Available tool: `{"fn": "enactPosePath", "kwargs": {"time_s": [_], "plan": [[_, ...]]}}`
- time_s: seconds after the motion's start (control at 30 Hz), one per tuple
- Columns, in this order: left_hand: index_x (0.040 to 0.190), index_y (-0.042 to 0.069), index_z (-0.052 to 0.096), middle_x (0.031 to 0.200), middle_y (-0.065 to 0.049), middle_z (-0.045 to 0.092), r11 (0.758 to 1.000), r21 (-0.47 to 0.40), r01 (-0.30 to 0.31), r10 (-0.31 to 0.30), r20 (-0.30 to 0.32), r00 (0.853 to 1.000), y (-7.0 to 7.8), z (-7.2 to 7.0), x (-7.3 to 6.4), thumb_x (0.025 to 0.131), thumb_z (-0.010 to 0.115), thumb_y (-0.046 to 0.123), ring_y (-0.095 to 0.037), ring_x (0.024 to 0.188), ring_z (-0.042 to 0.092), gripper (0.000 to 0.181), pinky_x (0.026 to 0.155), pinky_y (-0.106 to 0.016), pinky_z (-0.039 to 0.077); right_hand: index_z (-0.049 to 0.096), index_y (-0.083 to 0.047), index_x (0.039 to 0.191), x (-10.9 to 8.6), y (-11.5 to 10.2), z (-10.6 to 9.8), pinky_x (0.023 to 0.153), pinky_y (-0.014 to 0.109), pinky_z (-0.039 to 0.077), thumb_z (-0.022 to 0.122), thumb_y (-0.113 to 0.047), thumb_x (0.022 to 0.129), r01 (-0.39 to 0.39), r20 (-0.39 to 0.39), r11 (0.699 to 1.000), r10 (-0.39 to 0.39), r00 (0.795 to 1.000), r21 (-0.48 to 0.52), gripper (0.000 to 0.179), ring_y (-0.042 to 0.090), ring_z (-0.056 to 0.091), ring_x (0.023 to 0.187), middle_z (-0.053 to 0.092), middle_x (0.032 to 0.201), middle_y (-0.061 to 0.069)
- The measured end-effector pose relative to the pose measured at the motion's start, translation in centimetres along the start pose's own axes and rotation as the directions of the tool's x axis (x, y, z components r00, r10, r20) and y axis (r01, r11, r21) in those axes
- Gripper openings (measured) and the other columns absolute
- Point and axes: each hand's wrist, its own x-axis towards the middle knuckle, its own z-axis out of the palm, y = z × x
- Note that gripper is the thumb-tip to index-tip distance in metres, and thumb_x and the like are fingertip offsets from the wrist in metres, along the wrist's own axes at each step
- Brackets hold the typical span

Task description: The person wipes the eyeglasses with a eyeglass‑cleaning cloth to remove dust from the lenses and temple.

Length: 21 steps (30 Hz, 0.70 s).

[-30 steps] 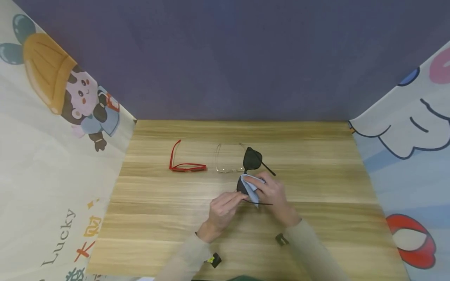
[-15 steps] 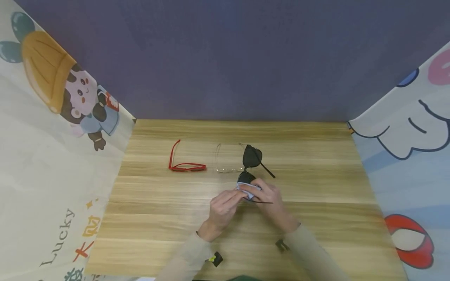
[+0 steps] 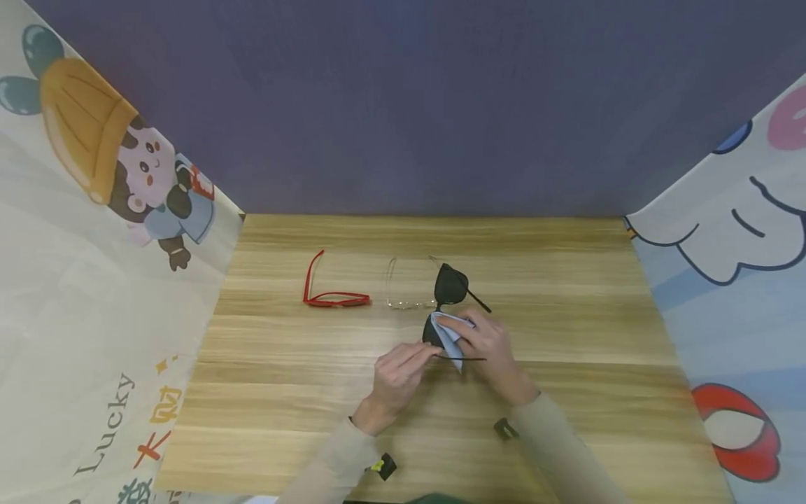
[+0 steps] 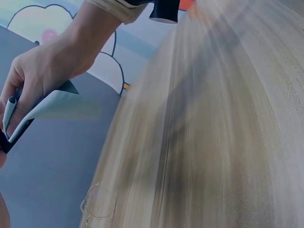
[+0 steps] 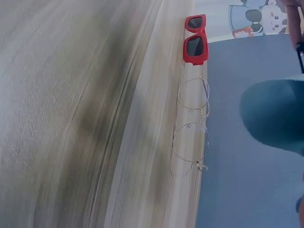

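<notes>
Black sunglasses [image 3: 451, 284] are held up above the table, one lens toward the far side and the other near the hands. My left hand [image 3: 399, 374] pinches the frame at the near lens, by the hinge of one temple. In my right hand [image 3: 492, 348] is a light blue cleaning cloth [image 3: 448, 339], folded over the near lens, with fingers pressing it there. The cloth [image 4: 47, 102] also shows in the left wrist view between the right hand's fingers. Part of the near lens is hidden by the cloth.
Red sunglasses [image 3: 336, 301] lie on the wooden table [image 3: 283, 392] at the left. Beside them sit thin wire-framed round eyeglasses [image 3: 411, 305], partly behind the black pair in the head view. A dark wall [image 3: 403, 105] bounds the table's far edge.
My right hand slides the cloth down the near lens toward the hinge, then back up. The black sunglasses tilt slightly with it; the left hand keeps its place.
</notes>
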Motion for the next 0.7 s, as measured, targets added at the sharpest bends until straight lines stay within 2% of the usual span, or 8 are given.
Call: {"fn": "enactPosePath", "kwargs": {"time_s": [0.1, 0.17, 0.23, 0.33, 0.53, 0.7], "plan": [[0.096, 0.004, 0.08, 0.089, -0.01, 0.078, 1.0, 0.003, 0.013, -0.013, 0.013, 1.0, 0.0, 0.1, -0.2, 0.103, 0.063, 0.012, -0.017, 0.073, 0.074, 0.02, 0.077, -0.019, 0.061, 0.078, -0.013, 0.109, 0.0, -0.2, -0.1, 0.042, 0.028, 0.048, 0.062, -0.03, 0.103, -0.024, -0.01, 0.997, 0.025, 1.0, 0.076, 0.023, 0.014, 0.055, 0.053, 0.064, 0.085, 0.007], [0.096, 0.004, 0.08, 0.09, -0.009, 0.078, 1.0, 0.003, 0.016, -0.016, 0.017, 1.0, 0.0, 0.1, -0.2, 0.103, 0.063, 0.013, -0.016, 0.073, 0.074, 0.02, 0.077, -0.019, 0.061, 0.077, -0.011, 0.108, 0.1, -0.3, -0.3, 0.043, 0.028, 0.047, 0.063, -0.022, 0.103, -0.038, -0.028, 0.993, 0.041, 0.999, 0.115, 0.019, 0.014, 0.054, 0.053, 0.064, 0.085, 0.008], [0.096, 0.004, 0.08, 0.09, -0.009, 0.079, 1.0, -0.001, 0.018, -0.018, 0.016, 1.0, 0.1, 0.1, -0.3, 0.103, 0.063, 0.013, -0.016, 0.074, 0.073, 0.02, 0.077, -0.02, 0.062, 0.078, -0.009, 0.107, 0.3, -0.3, -0.4, 0.044, 0.029, 0.048, 0.063, -0.009, 0.097, -0.053, -0.042, 0.99, 0.059, 0.997, 0.128, 0.017, 0.015, 0.055, 0.055, 0.066, 0.085, 0.009], [0.096, 0.004, 0.08, 0.09, -0.008, 0.079, 1.0, -0.013, 0.004, -0.004, 0.018, 1.0, 0.2, 0.2, -0.4, 0.102, 0.064, 0.012, -0.016, 0.074, 0.074, 0.019, 0.077, -0.02, 0.061, 0.079, -0.008, 0.104, 0.8, 0.0, -0.7, 0.045, 0.03, 0.048, 0.059, 0.007, 0.082, -0.081, -0.053, 0.991, 0.088, 0.995, 0.111, 0.034, 0.018, 0.056, 0.059, 0.067, 0.086, 0.013], [0.097, 0.004, 0.08, 0.091, -0.009, 0.079, 0.998, -0.032, -0.054, 0.055, 0.036, 0.998, 0.4, 0.3, -0.4, 0.101, 0.065, 0.009, -0.016, 0.075, 0.075, 0.016, 0.079, -0.019, 0.061, 0.079, -0.009, 0.107, 1.7, 1.4, -1.5, 0.044, 0.028, 0.045, 0.059, 0.012, 0.08, -0.092, -0.018, 0.994, 0.093, 0.996, 0.053, 0.04, 0.018, 0.052, 0.059, 0.06, 0.088, 0.013], [0.094, 0.002, 0.08, 0.09, -0.011, 0.078, 0.994, -0.049, -0.101, 0.101, 0.003, 0.995, 0.4, 0.1, -0.3, 0.1, 0.065, 0.005, -0.019, 0.076, 0.075, 0.017, 0.08, -0.023, 0.062, 0.08, -0.008, 0.106, 2.0, 2.7, -1.9, 0.044, 0.029, 0.047, 0.067, 0.019, 0.074, -0.082, 0.035, 0.996, 0.081, 0.996, 0.03, 0.044, 0.019, 0.053, 0.06, 0.061, 0.089, 0.014]]}}
